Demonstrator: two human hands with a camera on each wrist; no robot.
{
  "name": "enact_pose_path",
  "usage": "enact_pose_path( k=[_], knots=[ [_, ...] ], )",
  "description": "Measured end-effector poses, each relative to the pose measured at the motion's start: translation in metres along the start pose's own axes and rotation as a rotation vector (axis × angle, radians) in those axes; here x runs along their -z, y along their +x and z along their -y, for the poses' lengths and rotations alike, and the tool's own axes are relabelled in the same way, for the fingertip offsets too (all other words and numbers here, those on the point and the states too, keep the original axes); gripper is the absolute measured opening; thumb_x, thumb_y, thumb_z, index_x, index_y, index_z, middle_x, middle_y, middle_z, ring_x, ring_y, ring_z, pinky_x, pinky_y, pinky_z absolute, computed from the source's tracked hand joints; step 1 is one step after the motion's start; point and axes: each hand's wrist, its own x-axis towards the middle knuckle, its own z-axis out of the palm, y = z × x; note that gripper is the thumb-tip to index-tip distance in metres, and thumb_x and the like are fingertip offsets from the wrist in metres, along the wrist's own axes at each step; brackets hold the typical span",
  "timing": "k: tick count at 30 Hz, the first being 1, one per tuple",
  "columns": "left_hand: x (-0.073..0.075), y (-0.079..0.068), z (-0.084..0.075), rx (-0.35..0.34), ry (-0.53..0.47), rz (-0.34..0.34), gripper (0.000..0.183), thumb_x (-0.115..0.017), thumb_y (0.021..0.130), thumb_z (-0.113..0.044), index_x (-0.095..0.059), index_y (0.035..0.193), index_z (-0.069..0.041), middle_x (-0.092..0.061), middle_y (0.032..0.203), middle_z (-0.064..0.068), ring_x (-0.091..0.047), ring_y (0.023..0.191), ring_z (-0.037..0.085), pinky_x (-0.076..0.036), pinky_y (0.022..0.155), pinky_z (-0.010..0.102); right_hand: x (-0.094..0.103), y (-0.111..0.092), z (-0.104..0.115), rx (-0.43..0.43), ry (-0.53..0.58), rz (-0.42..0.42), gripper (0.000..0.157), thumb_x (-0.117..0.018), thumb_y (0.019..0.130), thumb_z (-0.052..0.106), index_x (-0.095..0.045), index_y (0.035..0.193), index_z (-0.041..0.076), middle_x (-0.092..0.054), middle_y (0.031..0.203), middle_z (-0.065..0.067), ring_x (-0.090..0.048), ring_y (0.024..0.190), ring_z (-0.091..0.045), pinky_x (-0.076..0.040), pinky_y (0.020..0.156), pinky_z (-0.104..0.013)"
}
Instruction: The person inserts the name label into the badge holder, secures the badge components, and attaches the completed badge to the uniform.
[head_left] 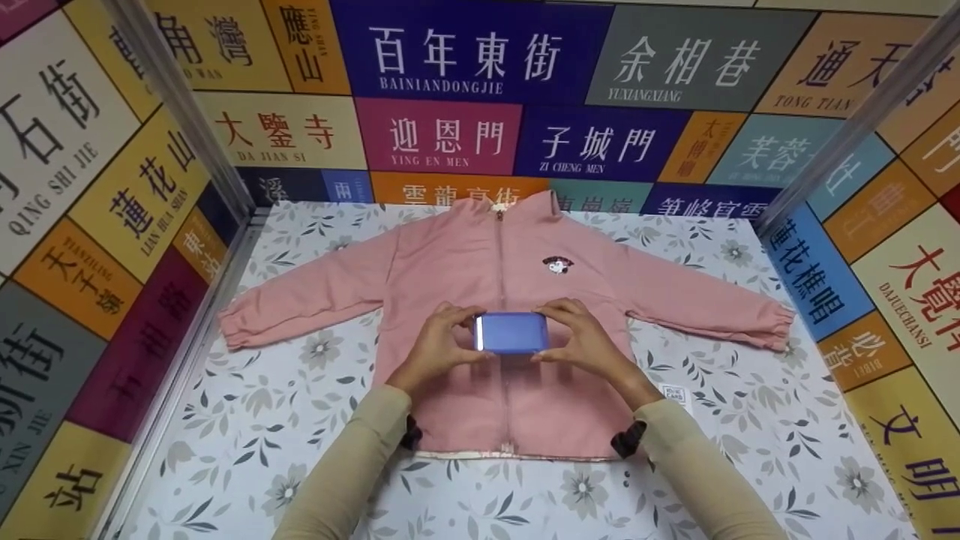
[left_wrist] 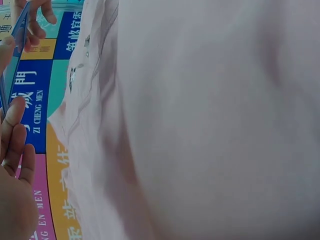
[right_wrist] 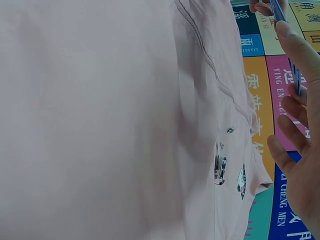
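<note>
Both of my hands hold a thin, blue, rectangular phone (head_left: 512,333) above the middle of a pink zip-up jacket (head_left: 450,262). My left hand (head_left: 436,343) pinches its left end between thumb and fingers. At the opposite end, my right hand (head_left: 583,341) has the same kind of pinch. The jacket lies spread flat with sleeves out to both sides, zipped up the front, a small black-and-white print on its chest. In the left wrist view the phone (left_wrist: 19,50) shows almost edge-on; the right wrist view also catches its narrow edge (right_wrist: 290,50).
A white table covering (head_left: 300,420) with grey flowers and leaves lies under the jacket. Near the jacket's lower right side is a small white printed card (head_left: 675,395). Colourful panels with Chinese lettering (head_left: 465,52) wall in the back and both sides, with metal posts at the corners.
</note>
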Motion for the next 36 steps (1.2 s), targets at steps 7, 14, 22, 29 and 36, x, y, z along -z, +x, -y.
enact_pose_path(
  k=[7,14,22,29,36],
  knots=[
    [-0.0011,0.0009,-0.0003,0.01,0.0,-0.003,0.073,-0.096,0.058,-0.028,-0.068,0.125,-0.014,-0.074,0.093,0.0,-0.055,0.091,0.017,-0.047,0.084,0.032,0.0014,-0.0013,-0.0011,-0.003,0.005,-0.025,0.078,-0.096,0.059,0.032,-0.065,0.13,0.021,-0.061,0.127,-0.001,-0.05,0.12,-0.021,-0.043,0.105,-0.05],
    [-0.0024,0.0001,0.0006,-0.023,-0.001,-0.019,0.071,-0.096,0.059,-0.027,-0.069,0.123,-0.012,-0.073,0.091,0.0,-0.056,0.091,0.017,-0.048,0.083,0.033,0.0018,-0.0028,-0.0037,-0.025,0.013,-0.03,0.079,-0.096,0.059,0.03,-0.065,0.13,0.018,-0.061,0.127,-0.002,-0.05,0.118,-0.021,-0.043,0.104,-0.051],
    [-0.0025,0.0,-0.0007,-0.04,0.028,-0.016,0.072,-0.096,0.057,-0.029,-0.069,0.122,-0.013,-0.073,0.09,0.0,-0.054,0.089,0.017,-0.046,0.082,0.032,0.0015,-0.0032,-0.0054,-0.037,0.014,-0.021,0.078,-0.096,0.059,0.031,-0.065,0.13,0.022,-0.062,0.125,0.001,-0.05,0.115,-0.018,-0.046,0.101,-0.048],
    [-0.0024,0.0012,-0.0022,-0.055,0.046,-0.026,0.073,-0.096,0.056,-0.03,-0.069,0.122,-0.014,-0.073,0.091,-0.001,-0.054,0.089,0.017,-0.046,0.083,0.033,0.0016,-0.0045,-0.006,-0.036,0.034,-0.036,0.077,-0.095,0.06,0.03,-0.064,0.13,0.027,-0.063,0.124,0.002,-0.05,0.115,-0.018,-0.049,0.096,-0.049],
    [0.0,-0.0002,0.0001,-0.069,0.038,-0.024,0.071,-0.095,0.059,-0.033,-0.068,0.122,-0.014,-0.072,0.09,-0.001,-0.053,0.089,0.016,-0.046,0.082,0.031,0.0041,-0.0056,-0.0087,-0.036,0.058,-0.036,0.07,-0.094,0.064,0.029,-0.067,0.128,0.022,-0.064,0.122,0.003,-0.051,0.114,-0.016,-0.048,0.097,-0.047]
  ],
)
